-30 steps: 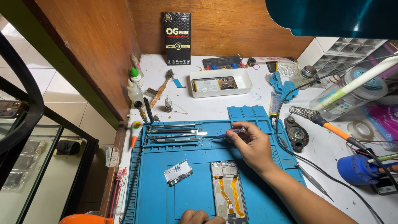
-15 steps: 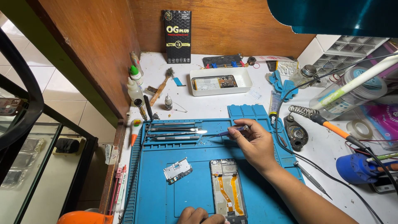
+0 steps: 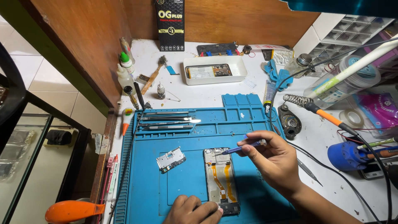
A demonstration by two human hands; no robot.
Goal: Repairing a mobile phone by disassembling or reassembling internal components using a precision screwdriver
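1 opened phone, 1 metal cover plate, 1 white tray, 2 squeeze bottles

A small phone-repair workbench, tucked against wooden panels. At centre, a blue silicone work mat with an opened phone and a loose metal shield plate; tweezers racked at 11 o'clock. At 2 o'clock, a soldering iron and parts drawers; at 12 o'clock, a white tray; glue bottles at 10 o'clock.
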